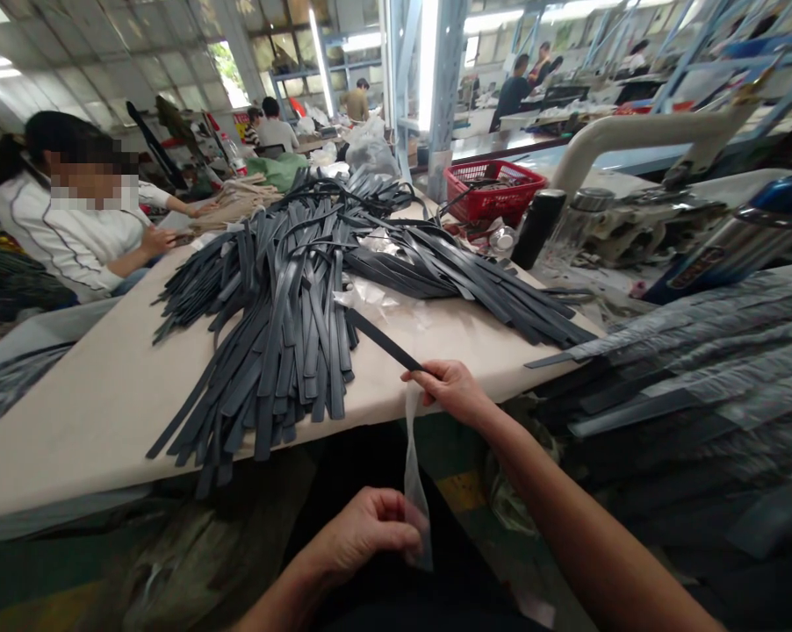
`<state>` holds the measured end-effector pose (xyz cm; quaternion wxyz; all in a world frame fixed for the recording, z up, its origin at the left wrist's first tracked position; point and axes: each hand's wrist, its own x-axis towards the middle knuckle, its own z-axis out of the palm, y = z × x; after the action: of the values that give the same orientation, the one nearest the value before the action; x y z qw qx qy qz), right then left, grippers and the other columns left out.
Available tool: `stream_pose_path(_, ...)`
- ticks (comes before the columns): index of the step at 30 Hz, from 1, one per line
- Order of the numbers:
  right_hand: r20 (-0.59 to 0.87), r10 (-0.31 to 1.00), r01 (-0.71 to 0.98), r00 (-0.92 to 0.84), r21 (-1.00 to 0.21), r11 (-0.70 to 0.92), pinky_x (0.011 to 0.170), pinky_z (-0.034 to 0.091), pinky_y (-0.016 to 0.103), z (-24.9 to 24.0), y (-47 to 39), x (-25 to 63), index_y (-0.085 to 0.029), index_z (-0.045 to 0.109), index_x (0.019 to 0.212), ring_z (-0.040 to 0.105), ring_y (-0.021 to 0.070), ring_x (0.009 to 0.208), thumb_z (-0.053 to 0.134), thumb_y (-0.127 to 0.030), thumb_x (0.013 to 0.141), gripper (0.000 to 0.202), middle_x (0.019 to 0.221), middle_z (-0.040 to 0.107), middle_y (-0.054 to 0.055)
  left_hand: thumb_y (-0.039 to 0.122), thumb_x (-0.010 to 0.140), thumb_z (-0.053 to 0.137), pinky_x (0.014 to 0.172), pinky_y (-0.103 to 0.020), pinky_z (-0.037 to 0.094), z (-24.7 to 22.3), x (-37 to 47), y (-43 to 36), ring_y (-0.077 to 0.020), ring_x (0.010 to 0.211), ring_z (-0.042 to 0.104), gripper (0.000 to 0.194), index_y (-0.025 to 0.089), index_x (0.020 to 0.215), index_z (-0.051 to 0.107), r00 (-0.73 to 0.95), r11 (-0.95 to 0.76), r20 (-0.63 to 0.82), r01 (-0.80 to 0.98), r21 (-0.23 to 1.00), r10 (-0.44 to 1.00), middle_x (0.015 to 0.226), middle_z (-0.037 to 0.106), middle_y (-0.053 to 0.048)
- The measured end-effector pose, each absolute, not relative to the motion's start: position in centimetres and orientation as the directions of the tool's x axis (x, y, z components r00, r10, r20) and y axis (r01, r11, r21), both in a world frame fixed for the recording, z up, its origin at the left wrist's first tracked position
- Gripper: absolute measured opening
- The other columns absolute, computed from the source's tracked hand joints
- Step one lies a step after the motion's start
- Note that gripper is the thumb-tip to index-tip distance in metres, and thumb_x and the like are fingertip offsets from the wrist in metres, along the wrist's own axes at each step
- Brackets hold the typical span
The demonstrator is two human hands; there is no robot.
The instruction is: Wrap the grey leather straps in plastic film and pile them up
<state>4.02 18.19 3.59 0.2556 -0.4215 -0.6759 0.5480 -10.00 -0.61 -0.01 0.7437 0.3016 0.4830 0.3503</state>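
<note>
My right hand (pixel 454 388) pinches a dark grey flat strap (pixel 384 341) near its end, just over the table's front edge. The strap slants up and left toward a big pile of similar straps (pixel 297 307). From under the right hand hangs a narrow clear plastic sleeve (pixel 414 456), its upper end by those fingers. Lower down, in front of my lap, my left hand (pixel 376 531) closes thumb and fingers on the sleeve's lower part. Whether the strap's end sits inside the sleeve I cannot tell.
The straps lie on a beige-covered table (pixel 80 421). Clear plastic sleeves (pixel 376 298) lie among them. To the right stand wrapped straps (pixel 718 351), a blue-and-steel bottle (pixel 731 237) and a machine (pixel 659 219). A red basket (pixel 494 189) is behind. A co-worker (pixel 73 219) sits at the left.
</note>
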Motion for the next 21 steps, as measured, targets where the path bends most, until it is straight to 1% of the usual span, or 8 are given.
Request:
stream_pose_path(5,-0.113,0.839,0.246,-0.532,-0.969,0.026,0.046,0.037,0.020,2.7,18.3,3.7,-0.014,0.075,0.090,0.048,0.0085,0.041,0.059,-0.029,0.080,0.025,0.043,0.053,-0.005,0.031,0.069,0.070,0.061,-0.026,0.044,0.1,-10.1,-0.2,-0.0123,0.055,0.057,0.022,0.013,0.080,0.074,0.395,0.611,-0.528,-0.116,0.783,0.752,0.067,0.068,-0.004)
stream_pose_path(7,-0.100,0.849,0.209,-0.519,-0.978,0.012,0.051,0.043,0.021,2.6,18.0,4.0,-0.015,0.073,0.100,0.053,0.0100,0.044,0.056,-0.028,0.081,0.029,0.046,0.056,-0.005,0.034,0.072,0.069,0.064,-0.027,0.044,0.1,-9.9,0.0,-0.0135,0.058,0.058,0.023,0.014,0.079,0.075,0.418,0.610,-0.534,-0.064,0.790,0.735,0.070,0.069,-0.005)
stream_pose_path(10,-0.073,0.887,0.145,-0.455,-0.989,-0.007,0.061,0.050,0.024,3.1,16.6,5.7,-0.017,0.059,0.125,0.061,0.0128,0.055,0.050,-0.029,0.085,0.042,0.056,0.063,-0.003,0.032,0.074,0.067,0.071,-0.027,0.045,0.2,-9.3,0.5,-0.0156,0.065,0.060,0.019,0.015,0.074,0.074,0.397,0.565,-0.503,-0.047,0.824,0.768,0.072,0.070,-0.005)
stream_pose_path(12,-0.061,0.913,0.099,-0.403,-0.995,-0.022,0.062,0.050,0.025,3.5,15.0,7.8,-0.017,0.053,0.129,0.062,0.0129,0.057,0.049,-0.034,0.088,0.045,0.066,0.068,0.000,0.028,0.075,0.064,0.074,-0.027,0.044,0.2,-8.8,1.0,-0.0159,0.067,0.060,0.018,0.014,0.068,0.073,0.346,0.513,-0.460,-0.076,0.855,0.818,0.069,0.069,-0.005)
stream_pose_path(14,-0.076,0.926,0.037,-0.369,-0.997,-0.067,0.057,0.047,0.024,3.7,12.7,10.5,-0.018,0.058,0.121,0.059,0.0104,0.052,0.048,-0.044,0.091,0.041,0.082,0.071,0.004,0.026,0.075,0.064,0.072,-0.026,0.044,0.1,-8.2,1.5,-0.0144,0.065,0.058,0.019,0.014,0.062,0.070,0.268,0.478,-0.434,-0.125,0.869,0.860,0.064,0.068,-0.004)
stream_pose_path(16,-0.145,0.919,0.012,-0.367,-0.988,-0.151,0.049,0.041,0.022,3.4,10.1,13.3,-0.016,0.065,0.101,0.053,0.0078,0.046,0.046,-0.055,0.091,0.044,0.086,0.071,0.006,0.030,0.074,0.068,0.067,-0.025,0.043,-0.2,-7.6,2.1,-0.0125,0.060,0.056,0.022,0.013,0.061,0.067,0.182,0.475,-0.443,-0.207,0.856,0.878,0.060,0.065,-0.003)
stream_pose_path(19,-0.278,0.877,0.133,-0.391,-0.960,-0.245,0.042,0.030,0.021,2.1,5.7,16.8,-0.015,0.061,0.068,0.043,0.0076,0.040,0.042,-0.066,0.087,0.058,0.058,0.057,0.001,0.041,0.066,0.079,0.066,-0.026,0.048,-0.9,-6.5,2.7,-0.0122,0.060,0.057,0.031,0.013,0.066,0.065,0.084,0.488,-0.499,-0.394,0.779,0.863,0.062,0.064,-0.002)
stream_pose_path(21,-0.287,0.871,0.268,-0.400,-0.945,-0.188,0.045,0.031,0.022,0.7,3.1,18.3,-0.017,0.054,0.058,0.043,0.0093,0.043,0.040,-0.067,0.087,0.060,0.051,0.048,-0.001,0.044,0.061,0.084,0.070,-0.027,0.051,-1.4,-5.8,2.9,-0.0137,0.065,0.062,0.037,0.013,0.070,0.066,0.052,0.494,-0.542,-0.492,0.717,0.839,0.068,0.067,-0.003)
